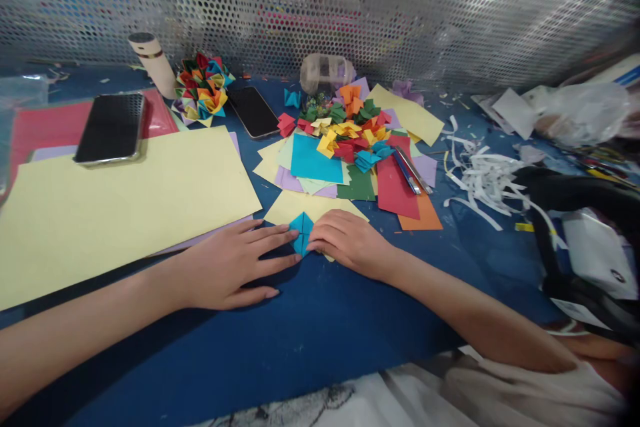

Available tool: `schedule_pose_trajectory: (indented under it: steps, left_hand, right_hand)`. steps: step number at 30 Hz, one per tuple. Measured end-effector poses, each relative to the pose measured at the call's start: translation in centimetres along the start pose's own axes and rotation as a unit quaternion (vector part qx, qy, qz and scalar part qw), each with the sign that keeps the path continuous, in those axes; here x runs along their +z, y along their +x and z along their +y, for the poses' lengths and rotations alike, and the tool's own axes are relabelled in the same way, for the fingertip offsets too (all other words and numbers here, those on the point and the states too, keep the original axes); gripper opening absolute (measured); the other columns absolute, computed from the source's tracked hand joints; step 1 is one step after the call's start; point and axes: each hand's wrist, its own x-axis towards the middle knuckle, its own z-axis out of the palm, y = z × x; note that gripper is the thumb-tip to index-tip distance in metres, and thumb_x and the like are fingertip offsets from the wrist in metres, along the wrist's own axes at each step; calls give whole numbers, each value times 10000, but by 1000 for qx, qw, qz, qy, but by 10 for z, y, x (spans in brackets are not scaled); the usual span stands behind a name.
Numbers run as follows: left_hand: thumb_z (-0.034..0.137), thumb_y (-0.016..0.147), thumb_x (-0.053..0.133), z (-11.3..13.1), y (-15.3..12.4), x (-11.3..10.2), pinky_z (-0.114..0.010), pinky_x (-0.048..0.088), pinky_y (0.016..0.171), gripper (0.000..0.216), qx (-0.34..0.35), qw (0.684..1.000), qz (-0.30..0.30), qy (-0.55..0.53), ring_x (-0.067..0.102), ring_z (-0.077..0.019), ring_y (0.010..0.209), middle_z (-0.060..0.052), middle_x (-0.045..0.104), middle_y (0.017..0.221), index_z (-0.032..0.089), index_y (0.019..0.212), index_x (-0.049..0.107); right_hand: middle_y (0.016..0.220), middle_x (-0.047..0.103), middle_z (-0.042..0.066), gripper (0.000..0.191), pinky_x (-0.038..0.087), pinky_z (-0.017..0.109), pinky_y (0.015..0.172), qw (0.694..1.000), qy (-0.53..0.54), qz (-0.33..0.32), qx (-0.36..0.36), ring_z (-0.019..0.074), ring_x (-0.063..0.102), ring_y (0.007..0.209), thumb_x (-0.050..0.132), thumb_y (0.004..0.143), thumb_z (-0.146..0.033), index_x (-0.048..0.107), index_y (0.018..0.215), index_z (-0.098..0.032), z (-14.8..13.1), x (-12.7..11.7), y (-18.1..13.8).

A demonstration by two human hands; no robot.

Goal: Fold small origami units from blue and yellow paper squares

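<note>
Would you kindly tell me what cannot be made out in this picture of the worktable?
All in the head view:
Small folded blue paper: parts of its sides, covered by the bare left hand and the bare right hand.
Large pale yellow paper sheet: its leftmost part, cut off by the left edge.
Crumpled translucent plastic bag: its contents, blurred near the right edge.
Perforated silver panel: what exactly lies behind, obscured by its mesh.

Folded paper lies before the jar; large sheet left; paper strips right.
</note>
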Motion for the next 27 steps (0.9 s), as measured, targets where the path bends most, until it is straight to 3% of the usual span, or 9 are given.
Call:
schedule_pose_trajectory:
  steps: [15,23,27]
  left_hand:
    - [496,979,395,4,2,1,-463,338,1051,550,-13,1000,11,-2,466,-315,1317,-129,498,1441,221,1456,385]
    - [502,975,406,5,3,1,-452,345,1050,554,-13,1000,18,4,471,-315,1314,-131,500,1438,220,1452,394]
    - [504,976,397,5,4,1,-453,349,1050,543,-16,1000,17,2,466,-310,1322,-128,486,1453,235,1448,402]
  right_hand:
    - [823,667,69,258,459,302,741,998,31,-6,45,168,557,770,461,996,-292,628,867,-143,-2,7,4]
    - [842,641,61,283,436,311,771,992,40,-17,117,182,554,820,509,962,-415,609,884,-162,1,6,-1]
    - [903,641,72,363,434,326,804,996,34,-28,72,196,567,877,570,896,-519,608,922,-159,9,-6,-5]
